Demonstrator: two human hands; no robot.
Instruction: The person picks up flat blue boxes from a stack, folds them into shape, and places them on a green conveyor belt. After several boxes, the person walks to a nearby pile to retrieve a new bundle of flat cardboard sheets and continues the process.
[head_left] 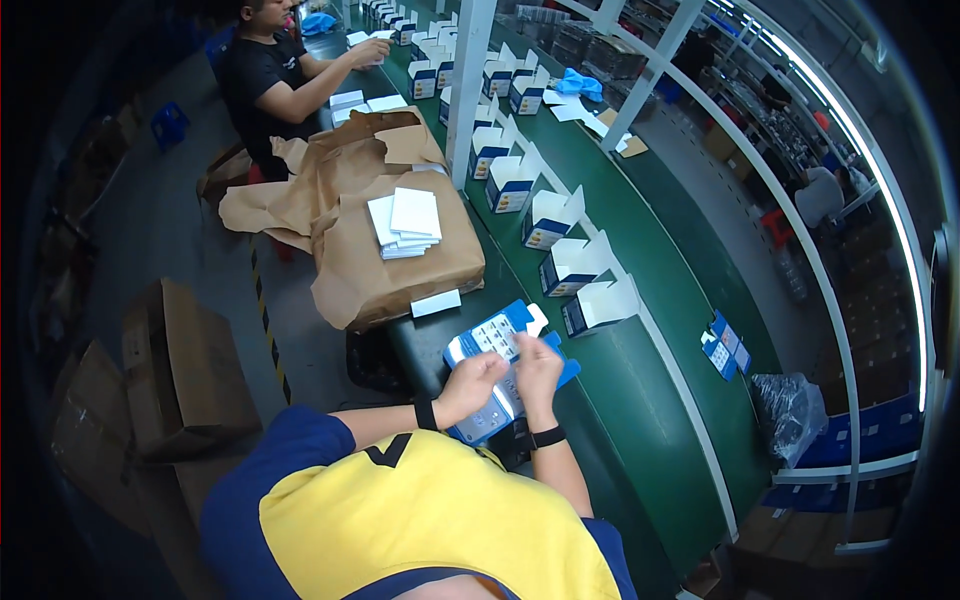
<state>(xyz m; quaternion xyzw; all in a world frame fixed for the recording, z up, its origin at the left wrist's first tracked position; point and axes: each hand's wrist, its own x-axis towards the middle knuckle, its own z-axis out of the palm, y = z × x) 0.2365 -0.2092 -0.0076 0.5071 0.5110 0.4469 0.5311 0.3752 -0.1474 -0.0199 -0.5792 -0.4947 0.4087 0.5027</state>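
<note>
Flat blue-and-white carton blank [497,345], unfolded, held up between both hands just above near edge of green tabletop [640,400]. Long axis diagonal: lower end toward body at lower left, upper flaps pointing up-right toward the belt. Left hand [470,385] clamped on left side near the middle, thumb over the printed face. Right hand [535,372] pinching right edge, fingers curled over a flap. Both hands touching the blank, close together, neither clearly nearer; nothing else gripped. Black bands on both wrists.

Out from there: row of erected white-and-blue boxes [575,262] with lids open, running up the tabletop away to upper left, nearest one just beyond the blank's upper end. Left of the blank, brown paper bundle [400,260] with stack of white flat sheets [405,222] on top. Loose blue blank [725,345] lying well apart at right. Another person's hands [370,52] working at far end.
</note>
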